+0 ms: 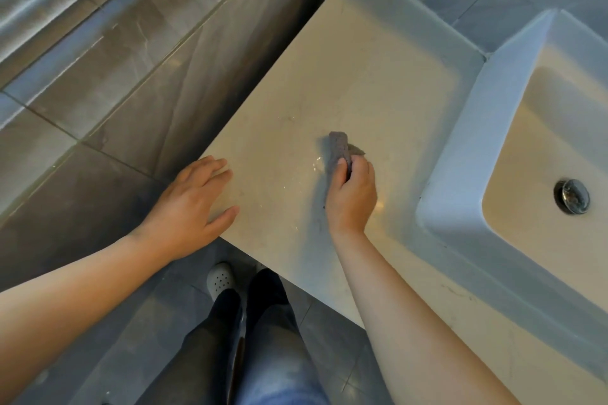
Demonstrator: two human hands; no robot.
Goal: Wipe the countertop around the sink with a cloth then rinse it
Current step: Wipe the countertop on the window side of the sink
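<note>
A beige stone countertop (pixel 362 76) runs from the near edge to the tiled back wall. My right hand (pixel 352 197) grips a folded grey cloth (pixel 339 149) and holds it against the counter, left of the sink. A small wet patch glistens just left of the cloth. My left hand (pixel 194 207) rests flat with straight fingers on the counter's front left corner. The white rectangular sink (pixel 460 128) sits on the counter at the right, its metal drain plug (pixel 572 197) showing.
A grey tiled wall (pixel 131 76) closes off the counter's left end, and grey tiles back it. Below the counter edge are my legs in dark trousers and a white perforated shoe (pixel 219 279) on the tiled floor.
</note>
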